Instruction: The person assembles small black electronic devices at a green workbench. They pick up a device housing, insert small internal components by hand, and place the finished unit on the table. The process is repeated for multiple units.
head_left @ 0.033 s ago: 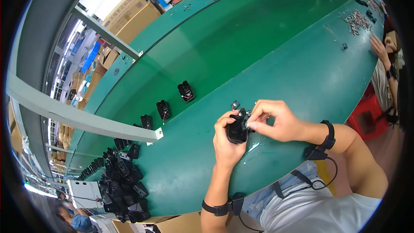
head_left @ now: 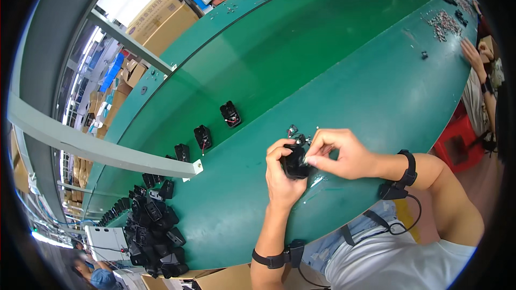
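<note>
We see a long green work table (head_left: 376,91) curving past stacked cardboard boxes (head_left: 161,16). Near its front edge, our left hand (head_left: 282,174) grips a small black plastic part (head_left: 295,162); our right hand (head_left: 338,153) pinches at its top. Open surface lies beyond.

We see a black plastic part (head_left: 295,162), matt with a faint sheen, gripped in the left hand (head_left: 282,177) while the right hand (head_left: 338,154) pinches at it. The green table (head_left: 376,91) looks smooth and slightly glossy, catching light streaks. Small metal pieces (head_left: 294,130) beside it glint. Behind stand brown cardboard boxes (head_left: 161,16), dull and papery.
</note>
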{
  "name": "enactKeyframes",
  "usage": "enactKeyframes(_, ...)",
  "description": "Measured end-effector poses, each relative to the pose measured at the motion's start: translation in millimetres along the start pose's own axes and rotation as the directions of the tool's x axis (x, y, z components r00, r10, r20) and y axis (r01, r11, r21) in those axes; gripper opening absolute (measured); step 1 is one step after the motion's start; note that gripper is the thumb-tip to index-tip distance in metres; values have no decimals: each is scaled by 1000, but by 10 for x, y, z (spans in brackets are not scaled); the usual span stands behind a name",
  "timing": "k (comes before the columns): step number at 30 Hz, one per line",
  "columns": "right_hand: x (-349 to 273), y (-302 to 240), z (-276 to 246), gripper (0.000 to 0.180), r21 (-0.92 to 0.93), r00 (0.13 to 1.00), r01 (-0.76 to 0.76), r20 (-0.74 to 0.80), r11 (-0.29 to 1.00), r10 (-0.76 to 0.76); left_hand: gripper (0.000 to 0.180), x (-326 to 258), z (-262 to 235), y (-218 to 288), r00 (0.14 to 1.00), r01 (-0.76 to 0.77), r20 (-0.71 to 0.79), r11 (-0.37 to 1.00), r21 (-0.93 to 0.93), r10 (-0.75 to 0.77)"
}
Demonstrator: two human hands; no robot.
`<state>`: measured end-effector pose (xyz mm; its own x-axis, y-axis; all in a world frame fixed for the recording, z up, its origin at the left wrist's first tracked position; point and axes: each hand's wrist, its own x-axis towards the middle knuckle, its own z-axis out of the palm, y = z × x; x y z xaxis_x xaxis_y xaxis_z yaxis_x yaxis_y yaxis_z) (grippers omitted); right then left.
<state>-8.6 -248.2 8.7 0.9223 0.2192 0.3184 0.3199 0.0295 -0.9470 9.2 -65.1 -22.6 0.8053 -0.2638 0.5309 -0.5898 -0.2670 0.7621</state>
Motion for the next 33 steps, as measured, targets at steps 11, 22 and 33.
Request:
enactKeyframes(11,-61,-26,-14,15,-214,992,113,-34,970,-123,66,84,-35,122,988,-147,55,988,49,145)
enactKeyframes(22,-58,12,1,16,-409,989,120,-34,904,-147,64,117,24,156,993,-118,6,969,215,119)
enactKeyframes(33,-53,119,8,16,-334,992,84,-62,939,-111,64,67,112,137,997,-73,-10,988,135,75)
